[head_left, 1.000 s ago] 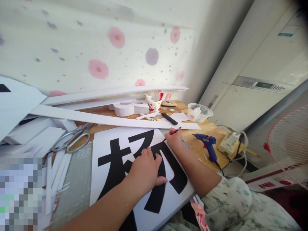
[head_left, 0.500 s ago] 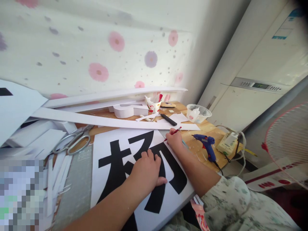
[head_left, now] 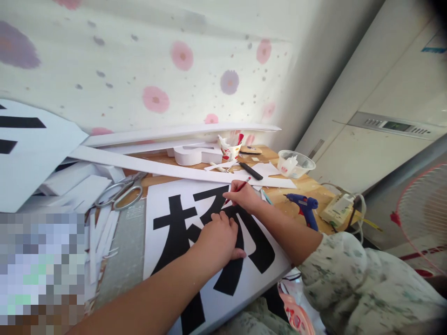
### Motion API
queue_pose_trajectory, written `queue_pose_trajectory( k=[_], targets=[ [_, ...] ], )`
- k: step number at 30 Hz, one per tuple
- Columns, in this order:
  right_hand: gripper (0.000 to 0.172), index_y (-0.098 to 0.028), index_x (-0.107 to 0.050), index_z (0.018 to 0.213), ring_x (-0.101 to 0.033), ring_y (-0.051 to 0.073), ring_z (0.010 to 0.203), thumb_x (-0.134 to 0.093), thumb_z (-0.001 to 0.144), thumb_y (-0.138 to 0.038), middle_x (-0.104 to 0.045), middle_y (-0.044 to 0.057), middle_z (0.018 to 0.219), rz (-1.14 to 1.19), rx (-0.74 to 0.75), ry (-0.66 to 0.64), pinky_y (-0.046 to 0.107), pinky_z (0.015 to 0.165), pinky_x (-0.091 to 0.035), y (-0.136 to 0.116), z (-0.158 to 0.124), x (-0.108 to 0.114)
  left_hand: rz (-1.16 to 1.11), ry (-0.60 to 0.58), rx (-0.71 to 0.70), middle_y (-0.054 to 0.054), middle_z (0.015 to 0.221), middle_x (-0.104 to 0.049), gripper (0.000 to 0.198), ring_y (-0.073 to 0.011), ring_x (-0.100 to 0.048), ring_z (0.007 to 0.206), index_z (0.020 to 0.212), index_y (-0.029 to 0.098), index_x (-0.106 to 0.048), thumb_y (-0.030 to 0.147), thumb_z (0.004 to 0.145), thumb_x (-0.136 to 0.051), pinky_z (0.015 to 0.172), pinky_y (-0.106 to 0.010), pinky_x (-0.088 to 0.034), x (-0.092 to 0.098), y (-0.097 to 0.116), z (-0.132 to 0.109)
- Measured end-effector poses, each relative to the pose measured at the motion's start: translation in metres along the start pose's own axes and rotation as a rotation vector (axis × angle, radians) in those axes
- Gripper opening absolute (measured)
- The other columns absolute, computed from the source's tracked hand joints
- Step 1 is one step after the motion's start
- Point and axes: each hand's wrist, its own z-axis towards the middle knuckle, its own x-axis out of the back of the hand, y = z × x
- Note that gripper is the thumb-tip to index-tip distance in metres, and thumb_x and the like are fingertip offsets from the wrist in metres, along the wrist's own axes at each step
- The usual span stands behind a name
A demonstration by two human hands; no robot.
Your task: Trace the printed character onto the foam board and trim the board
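Note:
A white board (head_left: pixel 164 204) printed with a large black character lies on the table in front of me. My left hand (head_left: pixel 218 239) lies flat on it, fingers spread over the black strokes. My right hand (head_left: pixel 244 197) is closed round a thin red-handled tool (head_left: pixel 239 187), its tip touching the upper part of the black character just beyond my left fingers.
Large scissors (head_left: pixel 120 190) lie left of the board on a grey cutting mat (head_left: pixel 122 251). A blue glue gun (head_left: pixel 305 207), a power adapter (head_left: pixel 340 209), a clear tub (head_left: pixel 296 163), a paper cup (head_left: pixel 230 149), a black marker (head_left: pixel 250 171) and long white strips (head_left: pixel 174 170) crowd the far side.
My right hand with the red tool has moved left, from the board's right edge onto the black character, close to my left hand. The left hand stays pressed on the board.

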Motion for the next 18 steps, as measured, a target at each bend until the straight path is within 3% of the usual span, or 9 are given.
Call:
queue_pose_trajectory(
  k=[3,9,18],
  targets=[
    [0.025,-0.021,-0.038,0.05,-0.041,0.008,0.039,-0.062,0.06,-0.019,-0.042,-0.008,0.038,-0.029,0.021,0.019,0.02,0.04,-0.032,0.009,0.007,-0.011,0.001,0.004,-0.009,-0.024,0.11,-0.058,0.079,-0.0348,-0.056,0.093,0.12,0.008,-0.056,0.066,0.067,-0.063,0.068,-0.039,-0.05,-0.001,0.0,0.0],
    [0.026,-0.022,-0.036,0.049,-0.039,0.009,0.042,-0.058,0.062,-0.018,-0.041,-0.008,0.041,-0.061,0.03,0.082,0.022,0.042,-0.031,0.026,0.011,-0.014,-0.012,-0.023,-0.013,-0.03,0.125,-0.05,0.087,-0.0413,-0.053,0.104,0.129,0.007,-0.05,0.067,0.067,-0.063,0.071,-0.044,-0.051,-0.005,0.001,0.001],
    [0.03,-0.023,-0.037,0.048,-0.039,0.01,0.042,-0.062,0.063,-0.027,-0.044,-0.006,0.041,-0.065,0.042,0.037,0.024,0.043,-0.03,0.02,0.005,-0.014,-0.061,-0.146,0.01,-0.035,0.139,-0.034,0.095,-0.0457,-0.045,0.119,0.136,0.007,-0.041,0.068,0.066,-0.062,0.078,-0.047,-0.051,0.008,0.002,0.001]
  ],
)
